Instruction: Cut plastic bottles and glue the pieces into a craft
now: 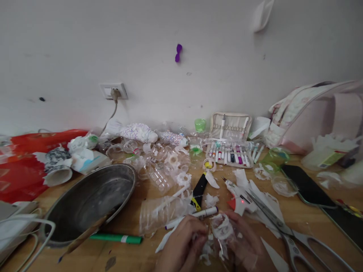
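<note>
My right hand [248,243] grips a cut piece of clear plastic bottle [222,228], with whitish bits stuck to it, at the bottom centre. My left hand [185,241] is just left of that piece, its fingers pinched together. What they hold, if anything, is hidden. A white marker with a purple end [207,212] lies just beyond the left hand. Behind the hands rest a white and orange hot glue gun [242,202] with a red light and a black and yellow utility knife [199,190]. Large scissors [283,228] lie partly spread beside my right hand.
At left stand a metal basin [90,204] with a paintbrush [85,235] across its rim and a green marker [121,238]. Plastic scraps and decorated fish [138,132] line the wall. A marker case [229,160], phone [307,185] and pink backpack [317,121] are at right.
</note>
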Demonstrator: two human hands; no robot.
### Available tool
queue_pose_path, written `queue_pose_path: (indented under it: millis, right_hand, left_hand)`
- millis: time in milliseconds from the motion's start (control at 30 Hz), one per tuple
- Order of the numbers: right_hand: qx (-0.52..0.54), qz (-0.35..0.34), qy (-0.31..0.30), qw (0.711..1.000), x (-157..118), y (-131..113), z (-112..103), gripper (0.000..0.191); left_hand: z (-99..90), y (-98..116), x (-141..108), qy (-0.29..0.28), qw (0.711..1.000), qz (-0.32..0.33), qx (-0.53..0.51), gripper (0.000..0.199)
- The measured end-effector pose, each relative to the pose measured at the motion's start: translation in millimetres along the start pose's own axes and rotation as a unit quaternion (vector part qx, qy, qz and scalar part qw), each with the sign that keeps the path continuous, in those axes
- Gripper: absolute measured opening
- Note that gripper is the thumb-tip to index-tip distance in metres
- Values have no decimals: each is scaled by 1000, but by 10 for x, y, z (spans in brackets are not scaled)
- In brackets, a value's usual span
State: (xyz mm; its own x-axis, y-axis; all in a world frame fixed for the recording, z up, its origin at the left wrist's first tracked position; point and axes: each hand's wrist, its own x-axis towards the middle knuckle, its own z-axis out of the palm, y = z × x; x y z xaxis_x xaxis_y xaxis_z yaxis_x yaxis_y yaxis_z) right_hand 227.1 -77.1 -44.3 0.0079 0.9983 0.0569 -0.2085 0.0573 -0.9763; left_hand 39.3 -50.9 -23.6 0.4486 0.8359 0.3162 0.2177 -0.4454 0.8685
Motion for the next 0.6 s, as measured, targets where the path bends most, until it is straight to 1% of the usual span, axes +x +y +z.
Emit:
queue_pose_path:
  millis: [33,67,100,167,200,233,267,333,400,500,600]
  right_hand:
    - [-13,-16,-21,1000,-2,1,-25,32]
    - [-53,-43,-43,997,-2,-4,-51,33]
    - [-116,-83,-62,988,0,-14,-75,35]
    - [-250,-170,-80,950,0,-33,-110,43]
    - [-299,-197,-78,930,-4,-33,-117,46]
    - [-324,-206,-69,921,-12,-22,-117,47]
    - [-327,-199,-55,922,-23,-1,-110,44]
    - [-296,-151,-19,943,-50,58,-85,35]
    - [-273,-123,9,954,-69,102,-61,27]
    - [-300,-149,20,942,-69,95,-58,25]
    - [-329,-167,1,929,-60,62,-84,34]
  left_hand:
    - [-15,13,19,2,999,36,21,16]
    - [-28,24,36,7,998,60,35,14]
    - [-36,34,50,17,996,74,46,13]
    - [-46,45,68,35,993,88,66,12]
    - [-50,48,73,36,992,96,79,12]
    - [-54,50,75,32,990,103,94,10]
    - [-59,53,77,27,987,111,113,7]
    - [-73,62,84,25,979,130,155,7]
    - [-86,78,98,34,970,151,189,12]
    - [-89,112,123,44,961,173,210,15]
    - [-74,134,138,49,951,188,240,17]
